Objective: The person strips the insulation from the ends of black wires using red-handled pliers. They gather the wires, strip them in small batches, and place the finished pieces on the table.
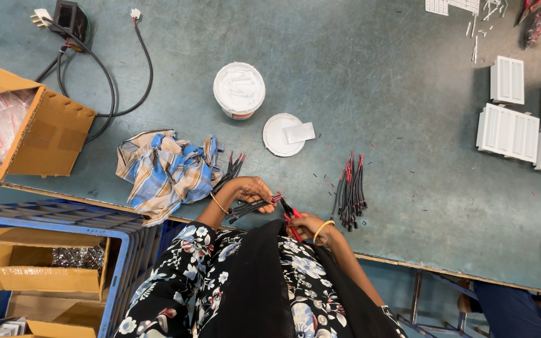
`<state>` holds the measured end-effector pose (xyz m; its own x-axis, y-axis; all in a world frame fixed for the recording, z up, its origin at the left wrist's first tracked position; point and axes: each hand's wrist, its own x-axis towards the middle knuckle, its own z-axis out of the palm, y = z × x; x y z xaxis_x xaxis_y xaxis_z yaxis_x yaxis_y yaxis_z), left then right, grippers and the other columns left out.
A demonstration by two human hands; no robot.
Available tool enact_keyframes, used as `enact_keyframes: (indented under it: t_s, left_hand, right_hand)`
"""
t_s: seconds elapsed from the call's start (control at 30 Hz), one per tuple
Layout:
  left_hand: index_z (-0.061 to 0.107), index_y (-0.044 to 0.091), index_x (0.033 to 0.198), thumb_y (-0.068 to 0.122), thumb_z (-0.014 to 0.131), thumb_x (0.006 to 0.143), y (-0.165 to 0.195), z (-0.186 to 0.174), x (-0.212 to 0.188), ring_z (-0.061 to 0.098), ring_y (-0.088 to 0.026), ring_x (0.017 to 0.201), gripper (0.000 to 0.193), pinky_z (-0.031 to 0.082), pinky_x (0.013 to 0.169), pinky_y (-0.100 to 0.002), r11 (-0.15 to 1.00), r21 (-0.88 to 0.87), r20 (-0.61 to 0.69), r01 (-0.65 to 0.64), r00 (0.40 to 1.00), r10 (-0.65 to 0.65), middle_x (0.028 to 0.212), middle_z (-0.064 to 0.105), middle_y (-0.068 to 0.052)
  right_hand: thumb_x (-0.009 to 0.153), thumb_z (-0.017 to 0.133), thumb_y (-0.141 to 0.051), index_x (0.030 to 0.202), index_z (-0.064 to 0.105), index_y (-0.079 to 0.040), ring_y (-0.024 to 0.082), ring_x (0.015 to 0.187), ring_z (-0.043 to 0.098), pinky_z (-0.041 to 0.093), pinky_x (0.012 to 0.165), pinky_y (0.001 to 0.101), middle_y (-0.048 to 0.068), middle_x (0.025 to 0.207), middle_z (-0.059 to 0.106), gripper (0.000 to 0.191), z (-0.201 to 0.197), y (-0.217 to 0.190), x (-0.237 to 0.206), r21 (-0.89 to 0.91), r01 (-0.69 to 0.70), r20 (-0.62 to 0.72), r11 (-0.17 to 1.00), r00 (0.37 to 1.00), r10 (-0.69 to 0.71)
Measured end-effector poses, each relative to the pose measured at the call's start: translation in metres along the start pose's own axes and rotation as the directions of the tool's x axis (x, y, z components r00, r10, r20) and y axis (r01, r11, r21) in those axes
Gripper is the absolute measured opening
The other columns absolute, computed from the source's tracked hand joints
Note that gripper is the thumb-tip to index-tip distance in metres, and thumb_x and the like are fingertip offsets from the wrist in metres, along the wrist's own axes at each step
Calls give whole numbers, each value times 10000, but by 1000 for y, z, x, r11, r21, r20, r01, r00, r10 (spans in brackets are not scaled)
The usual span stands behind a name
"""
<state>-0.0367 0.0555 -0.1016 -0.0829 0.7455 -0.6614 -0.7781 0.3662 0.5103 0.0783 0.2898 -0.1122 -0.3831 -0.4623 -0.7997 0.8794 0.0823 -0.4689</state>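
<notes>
Red-handled cutters (pixel 292 220) sit clenched in my right hand (pixel 306 225), blades aimed up and left at the ends of a wire bundle (pixel 252 205). My left hand (pixel 252 189) grasps that bundle of thin black wires, fingers wrapped tight, right at the near edge of the worktop (pixel 370 94). The bundle's long axis runs left to right with a slight tilt: red-tipped ends point right toward the cutters, while the loose tails fan out to the left and far, toward the striped cloth (pixel 164 169).

Risk as I judge it: my left fingertips lie very close to the blades, so a careless squeeze could nip skin. Wires could also slip unevenly in my grip, giving ragged lengths. Being so close to the edge, trimmed bits or a whole wire may drop off the worktop onto my lap.

Further right lies a second heap of black and red wires (pixel 350 188), its axis near to far. Beyond, a white tub (pixel 239 89) and its lid (pixel 281 134).
</notes>
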Motion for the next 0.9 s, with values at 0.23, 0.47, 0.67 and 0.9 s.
enact_keyframes:
  t_s: [0.23,0.47,0.67,0.9]
  left_hand:
    - [647,-203,1142,19,646,938,1,-2,-1,779,-333,866,302,672,704,-353,999,-41,16,7,1000,-7,1039,738,-318]
    - [649,-187,1155,20,657,945,2,-3,-1,775,-310,880,296,668,696,-339,1000,-23,10,1,1000,-1,1058,739,-302]
    - [654,-183,1153,16,664,935,3,-4,-2,776,-312,881,294,664,697,-333,1000,-21,2,-19,1000,19,1056,744,-299]
    - [650,-168,1160,35,663,941,2,-7,-2,774,-304,911,298,667,725,-343,1000,-17,7,-12,1000,12,1059,742,-290]
  right_hand:
    - [943,646,-179,1025,643,-2,169,784,728,619,711,293,112,933,743,195,-1,-2,1,-13,23,39,1000,999,-22]
    - [942,650,-201,1015,629,-34,166,778,724,614,702,300,95,919,730,185,0,-2,1,19,23,39,1000,999,-24]
    - [948,660,-238,979,641,-38,148,741,704,598,662,288,79,890,719,204,2,-2,3,45,34,77,998,996,-38]
    - [951,675,-263,894,659,-37,116,575,630,492,500,254,61,743,688,233,3,1,8,22,70,37,997,997,-71]
